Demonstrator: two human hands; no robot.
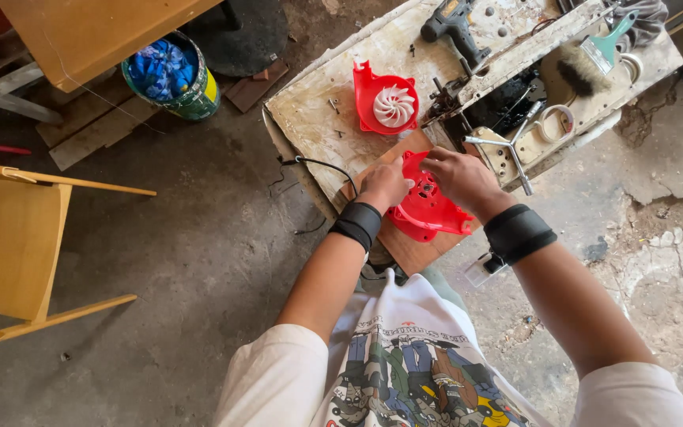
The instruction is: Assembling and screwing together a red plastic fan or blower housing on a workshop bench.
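With the left hand (385, 186) steadying the red blower housing half (424, 207) on the worktop (318, 111), right hand (460, 175) fingers curled onto its top edge, both grips needed firmness.

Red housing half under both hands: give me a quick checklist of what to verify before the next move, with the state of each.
1. Both hands on the part: ok. The left hand and right hand rest on the red housing half.
2. Part supported: ok. It lies on the wooden board at the near edge of the workbench.
3. Mating half within reach: ok. The red fan housing with white impeller lies apart on the bench.
4. Tools at hand: ok. The T-handle wrench lies beside the right hand; the cordless drill is farther back.
5. Screws located: cannot tell.
6. Firm grip of the fingers: cannot tell.
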